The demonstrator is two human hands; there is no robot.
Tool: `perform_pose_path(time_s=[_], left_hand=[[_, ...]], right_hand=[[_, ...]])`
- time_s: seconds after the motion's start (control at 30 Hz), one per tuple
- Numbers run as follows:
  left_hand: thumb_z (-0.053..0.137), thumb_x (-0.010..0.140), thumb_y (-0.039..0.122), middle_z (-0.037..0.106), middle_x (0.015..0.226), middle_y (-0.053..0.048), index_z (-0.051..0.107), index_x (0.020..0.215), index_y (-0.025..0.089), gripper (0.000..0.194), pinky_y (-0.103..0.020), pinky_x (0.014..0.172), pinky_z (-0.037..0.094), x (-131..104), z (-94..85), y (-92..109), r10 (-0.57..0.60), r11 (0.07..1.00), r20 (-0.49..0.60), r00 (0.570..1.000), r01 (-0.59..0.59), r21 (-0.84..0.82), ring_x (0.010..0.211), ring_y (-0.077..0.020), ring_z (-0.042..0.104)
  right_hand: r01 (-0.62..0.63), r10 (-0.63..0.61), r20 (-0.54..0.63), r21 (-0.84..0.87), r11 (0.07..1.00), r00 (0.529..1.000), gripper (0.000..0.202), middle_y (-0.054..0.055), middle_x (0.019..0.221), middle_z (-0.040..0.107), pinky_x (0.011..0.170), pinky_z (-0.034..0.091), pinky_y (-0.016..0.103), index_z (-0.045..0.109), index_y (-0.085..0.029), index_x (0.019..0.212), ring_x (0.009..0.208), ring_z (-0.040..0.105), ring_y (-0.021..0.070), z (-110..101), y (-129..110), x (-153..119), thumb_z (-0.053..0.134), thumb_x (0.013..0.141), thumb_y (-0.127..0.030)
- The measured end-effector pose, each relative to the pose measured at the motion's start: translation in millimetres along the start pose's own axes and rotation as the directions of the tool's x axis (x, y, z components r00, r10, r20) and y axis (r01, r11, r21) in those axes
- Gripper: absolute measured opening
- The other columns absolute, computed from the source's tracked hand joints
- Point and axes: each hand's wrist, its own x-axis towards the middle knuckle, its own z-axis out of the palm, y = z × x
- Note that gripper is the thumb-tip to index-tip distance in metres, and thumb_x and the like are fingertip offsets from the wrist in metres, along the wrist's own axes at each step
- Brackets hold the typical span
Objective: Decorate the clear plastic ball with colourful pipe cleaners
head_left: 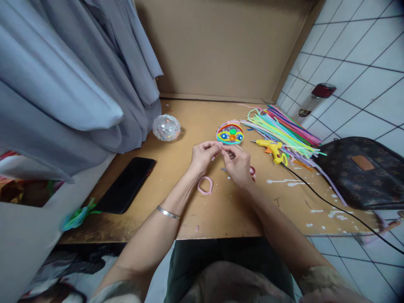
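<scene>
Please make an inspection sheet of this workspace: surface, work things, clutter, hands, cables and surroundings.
Surface: table, spotted with white.
Work things: face ornament, pink ring; clear ball left; glue gun, strips right.
Clutter: phone left; bag right.
Hands: left hand and right hand meet at fingertips; anything held too small to tell.
Cables: black cord runs from glue gun past table's edge.
Surroundings: cloth left, board behind, tiled wall right.
</scene>
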Motion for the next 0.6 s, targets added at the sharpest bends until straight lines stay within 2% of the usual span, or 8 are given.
perform_pose_path(time_s=[0.17,0.37,0.6], left_hand=[[0.069,0.06,0.027,0.054,0.054,0.003,0.065,0.061,0.014,0.013,-0.022,0.054,0.034,2.2,-0.7,-1.9,0.034,0.998,0.02,0.999,-0.035,0.054,0.052,-0.0065,0.043],[0.067,0.062,0.029,0.051,0.054,0.004,0.064,0.062,0.015,0.015,-0.022,0.053,0.032,2.2,-1.2,-0.6,0.032,0.993,0.076,0.997,-0.04,0.108,0.051,-0.0065,0.04],[0.07,0.062,0.03,0.049,0.052,0.004,0.062,0.059,0.014,0.017,-0.023,0.053,0.028,-0.2,-1.9,6.1,-0.012,0.985,0.154,0.988,-0.015,0.174,0.051,-0.0066,0.037]], right_hand=[[0.049,-0.047,0.022,-0.135,0.99,0.999,0.015,0.006,0.081,0.068,0.069,0.048,0.031,0.067,-0.021,0.083,0.072,0.061,0.0187,-2.8,-0.4,0.1,0.054,0.087,-0.025],[0.148,-0.147,0.032,-0.376,0.915,0.989,0.024,0.01,0.089,0.064,0.07,0.045,0.032,0.063,-0.02,0.086,0.08,0.059,0.0217,-6.8,2.2,-0.1,0.041,0.096,-0.024],[0.211,-0.203,0.064,-0.403,0.89,0.977,0.028,0.013,0.091,0.058,0.072,0.046,0.036,0.062,-0.017,0.091,0.083,0.058,0.0251,-7.7,8.3,3.9,0.035,0.098,-0.023]])
